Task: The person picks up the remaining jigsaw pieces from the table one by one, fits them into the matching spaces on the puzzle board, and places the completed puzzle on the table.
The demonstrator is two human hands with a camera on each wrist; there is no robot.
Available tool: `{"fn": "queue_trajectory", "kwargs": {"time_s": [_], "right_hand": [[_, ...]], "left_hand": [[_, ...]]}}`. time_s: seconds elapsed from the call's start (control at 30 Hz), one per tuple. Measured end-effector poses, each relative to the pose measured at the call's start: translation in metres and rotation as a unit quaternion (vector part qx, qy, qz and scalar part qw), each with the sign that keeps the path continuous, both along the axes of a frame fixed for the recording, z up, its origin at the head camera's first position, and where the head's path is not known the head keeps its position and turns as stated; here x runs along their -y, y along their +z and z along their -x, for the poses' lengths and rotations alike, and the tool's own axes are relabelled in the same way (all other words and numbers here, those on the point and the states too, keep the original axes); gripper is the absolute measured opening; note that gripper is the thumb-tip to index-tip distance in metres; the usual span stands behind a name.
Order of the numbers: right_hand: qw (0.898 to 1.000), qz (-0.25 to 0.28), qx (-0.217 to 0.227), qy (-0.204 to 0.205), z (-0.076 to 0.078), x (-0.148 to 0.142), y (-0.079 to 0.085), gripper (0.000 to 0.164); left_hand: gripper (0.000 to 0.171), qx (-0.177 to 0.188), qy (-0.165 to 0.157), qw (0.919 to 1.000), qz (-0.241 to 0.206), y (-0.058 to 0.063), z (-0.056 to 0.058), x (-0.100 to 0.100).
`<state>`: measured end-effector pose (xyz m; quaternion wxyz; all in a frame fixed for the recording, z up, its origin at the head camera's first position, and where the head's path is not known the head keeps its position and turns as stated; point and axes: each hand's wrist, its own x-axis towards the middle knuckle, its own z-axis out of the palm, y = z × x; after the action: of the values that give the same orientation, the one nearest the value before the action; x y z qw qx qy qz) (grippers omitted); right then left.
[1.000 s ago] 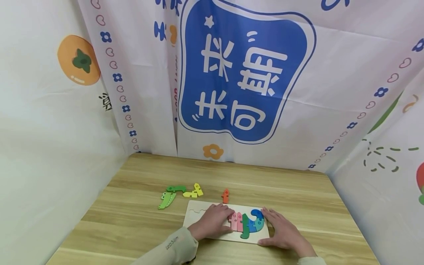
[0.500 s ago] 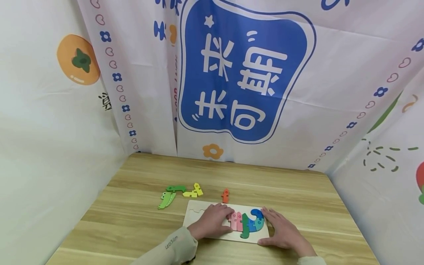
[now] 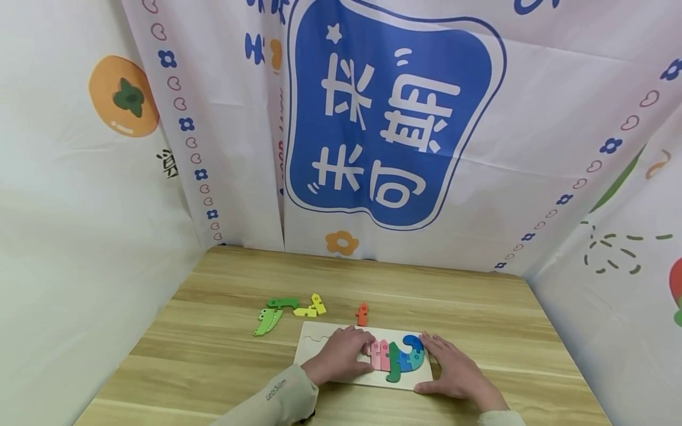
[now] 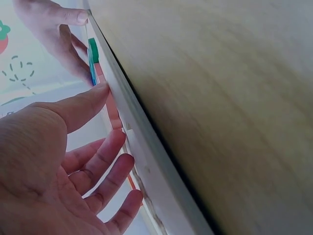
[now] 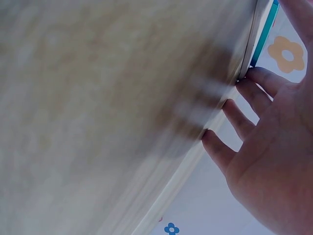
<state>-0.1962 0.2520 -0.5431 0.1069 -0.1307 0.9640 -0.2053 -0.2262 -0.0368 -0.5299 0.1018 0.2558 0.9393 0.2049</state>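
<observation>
Soft shadow on blurred tabletop [image 5: 93, 107]

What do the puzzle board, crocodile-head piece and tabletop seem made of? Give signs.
Puzzle board: probably plain wood or fibreboard, matte; pale, uncoated-looking face. Crocodile-head piece: perhaps painted wood, smooth, given its flat, even green; plastic is possible. Tabletop: wood or wood-look laminate, low sheen; streaky grain runs across it.

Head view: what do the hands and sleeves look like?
The left hand and right hand are ungloved. The left sleeve is pale beige with small dark lettering; a dark bit at its cuff is too small to identify. The right sleeve shows only its pale edge.
</observation>
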Motion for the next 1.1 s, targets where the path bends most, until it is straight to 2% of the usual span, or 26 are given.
{"fn": "queue_trajectory", "kwargs": {"time_s": [0.43, 0.63, 0.77, 0.9, 1.1], "right_hand": [[1.000, 0.001, 0.001, -0.001, -0.001, 0.001, 0.004, 0.115], [1.000, 0.010, 0.005, 0.000, -0.003, 0.001, 0.004, 0.114], [1.000, 0.010, 0.004, -0.001, -0.004, 0.001, 0.003, 0.115], [1.000, 0.006, 0.002, -0.002, -0.003, 0.001, 0.000, 0.115], [1.000, 0.004, -0.001, -0.001, -0.001, 0.001, 0.000, 0.115]], "left_hand": [[0.052, -0.009, -0.010, 0.9999, 0.002, -0.002, 0.000, 0.001], [0.055, -0.012, -0.023, 0.9997, -0.004, -0.004, -0.001, 0.010], [0.060, -0.036, -0.028, 0.9990, 0.007, -0.004, -0.003, 0.026], [0.067, -0.059, -0.028, 0.9978, 0.011, -0.005, -0.003, 0.051], [0.078, -0.062, -0.018, 0.9978, 0.016, -0.009, -0.005, 0.089]]}}
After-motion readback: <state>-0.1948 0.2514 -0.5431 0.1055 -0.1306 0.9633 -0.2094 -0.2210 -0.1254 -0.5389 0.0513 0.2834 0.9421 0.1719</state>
